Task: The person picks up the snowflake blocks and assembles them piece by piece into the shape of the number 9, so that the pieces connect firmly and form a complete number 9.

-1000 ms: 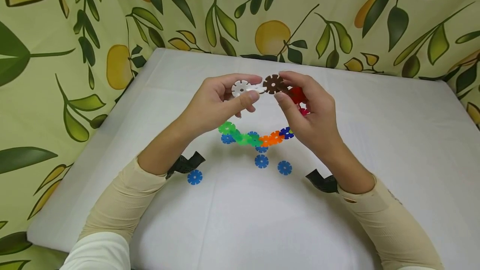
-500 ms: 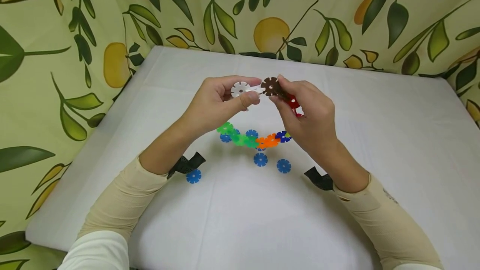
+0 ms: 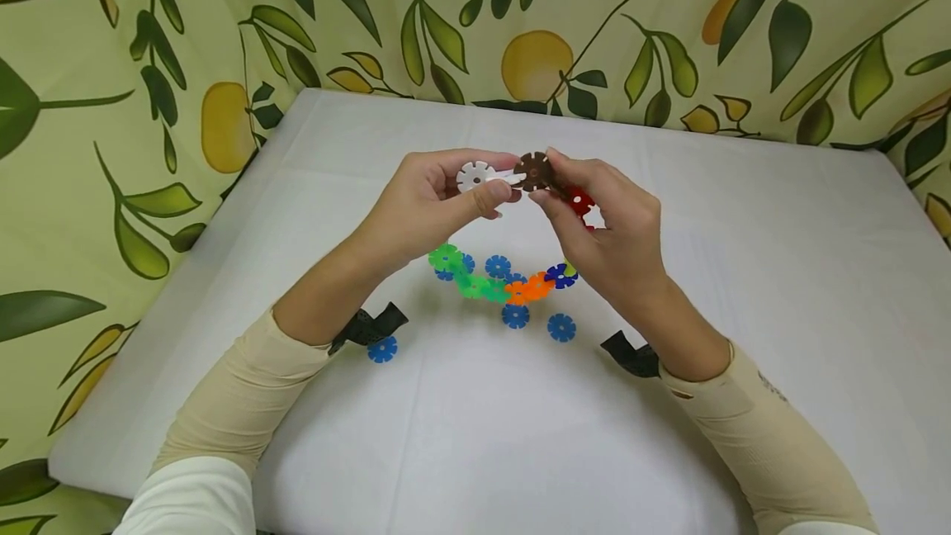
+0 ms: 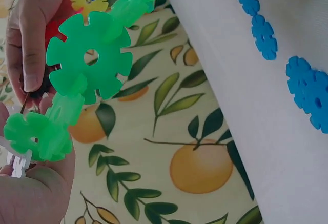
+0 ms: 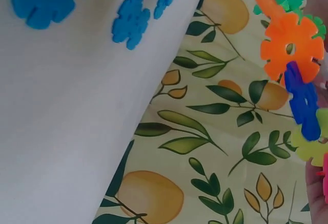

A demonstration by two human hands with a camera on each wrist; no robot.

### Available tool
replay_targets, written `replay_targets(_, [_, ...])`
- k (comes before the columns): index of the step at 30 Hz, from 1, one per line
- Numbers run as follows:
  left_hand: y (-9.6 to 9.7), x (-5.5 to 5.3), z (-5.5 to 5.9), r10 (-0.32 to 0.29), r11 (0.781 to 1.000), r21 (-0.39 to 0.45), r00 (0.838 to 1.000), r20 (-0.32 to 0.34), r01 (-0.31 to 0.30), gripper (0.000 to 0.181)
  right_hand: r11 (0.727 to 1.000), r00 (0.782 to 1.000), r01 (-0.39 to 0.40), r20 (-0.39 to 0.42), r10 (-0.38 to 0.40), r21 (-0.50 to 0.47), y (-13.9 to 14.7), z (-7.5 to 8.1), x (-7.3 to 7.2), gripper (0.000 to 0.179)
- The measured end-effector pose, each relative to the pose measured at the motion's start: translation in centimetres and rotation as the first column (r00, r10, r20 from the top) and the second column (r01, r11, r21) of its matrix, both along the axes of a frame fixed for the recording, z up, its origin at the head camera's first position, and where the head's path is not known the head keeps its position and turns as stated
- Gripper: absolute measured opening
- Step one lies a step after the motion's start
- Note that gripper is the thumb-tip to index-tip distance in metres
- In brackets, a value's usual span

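A chain of slotted plastic discs hangs in a loop between my hands, close over the table's middle. My left hand [image 3: 416, 209] pinches a white disc [image 3: 466, 180] at one end between thumb and fingers. At the other end, my right hand [image 3: 620, 225] grips a brown disc [image 3: 537, 163] by its edge. The brown disc meets the white piece's tip in the head view. Below them dangle green discs [image 4: 66, 65], orange discs [image 5: 274, 55], a dark blue disc [image 5: 303, 101] and a yellow one [image 5: 305, 144]. Red discs [image 3: 582, 203] are partly hidden by my right hand.
Several loose blue discs [image 3: 515, 317] lie on the white-covered table [image 3: 475, 444] under and in front of the chain. One blue disc [image 3: 382, 350] sits near my left wrist. Black straps [image 3: 631, 355] stick out from both wrists. A leaf-and-fruit patterned curtain [image 3: 438, 23] surrounds the back and left.
My right hand has shifted slightly left and turned, bringing the brown disc closer to the white one. The hanging chain has sunk a little. My left hand stays nearly still.
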State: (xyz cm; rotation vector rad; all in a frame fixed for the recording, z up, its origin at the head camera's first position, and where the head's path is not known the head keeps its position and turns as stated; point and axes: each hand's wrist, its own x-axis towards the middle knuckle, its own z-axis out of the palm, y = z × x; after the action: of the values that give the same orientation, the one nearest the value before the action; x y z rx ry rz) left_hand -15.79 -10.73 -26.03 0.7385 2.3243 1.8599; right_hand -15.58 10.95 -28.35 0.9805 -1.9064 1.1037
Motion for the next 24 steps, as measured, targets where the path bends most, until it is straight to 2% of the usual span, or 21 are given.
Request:
replay_targets(4, [-0.2, 0.1, 0.5, 0.003, 0.998, 0.066, 1.000, -0.018, -0.002, 0.035, 0.999, 0.994, -0.040, 0.099, 0.038, 0.020, 0.3, 0.9, -0.1, 0.061])
replay_targets(6, [-0.3, 0.1, 0.7, 0.016, 0.991, 0.136, 1.000, -0.016, -0.014, 0.034, 0.996, 0.976, -0.084, 0.198, 0.084, -0.009, 0.7, 1.2, -0.2, 0.069])
replay_targets(7, [-0.3, 0.1, 0.8, 0.028, 0.984, 0.175, 1.000, -0.003, -0.027, 0.034, 0.993, 0.957, -0.113, 0.265, 0.120, -0.042, 0.9, 1.3, -0.2, 0.071])
replay_targets(8, [-0.4, 0.0, 0.8, 0.045, 0.976, 0.212, 0.999, 0.018, -0.048, 0.035, 0.987, 0.927, -0.137, 0.340, 0.157, -0.083, 1.0, 1.3, -0.2, 0.072])
replay_targets(9, [-0.5, -0.2, 0.9, 0.059, 0.964, 0.255, 0.997, 0.044, -0.069, 0.035, 0.980, 0.891, -0.157, 0.409, 0.194, -0.122, 1.2, 1.3, -0.2, 0.071])
replay_targets(12, [-0.8, -0.5, 0.9, 0.103, 0.921, 0.363, 0.987, 0.125, -0.142, 0.039, 0.958, 0.756, -0.178, 0.593, 0.278, -0.223, 1.5, 1.2, -0.4, 0.059])
replay_targets(14, [-0.9, -0.8, 0.9, 0.127, 0.892, 0.412, 0.978, 0.168, -0.186, 0.040, 0.956, 0.690, -0.173, 0.664, 0.288, -0.235, 1.7, 1.2, -0.5, 0.050])
replay_targets(17, [-1.1, -1.1, 1.0, 0.146, 0.860, 0.457, 0.968, 0.205, -0.227, 0.040, 0.950, 0.638, -0.163, 0.706, 0.306, -0.265, 2.0, 1.3, -0.8, 0.035])
replay_targets(19, [-1.2, -1.3, 1.0, 0.148, 0.857, 0.456, 0.962, 0.228, -0.240, 0.040, 0.937, 0.605, -0.157, 0.719, 0.342, -0.313, 2.1, 1.3, -1.0, 0.029])
replay_targets(21, [-1.2, -1.5, 0.9, 0.146, 0.874, 0.426, 0.962, 0.232, -0.235, 0.040, 0.921, 0.573, -0.153, 0.727, 0.378, -0.358, 2.2, 1.2, -1.2, 0.025])
replay_targets(24, [-1.4, -1.9, 0.7, 0.162, 0.919, 0.329, 0.968, 0.190, -0.219, 0.042, 0.909, 0.552, -0.129, 0.732, 0.399, -0.397, 2.2, 1.0, -1.5, 0.022])
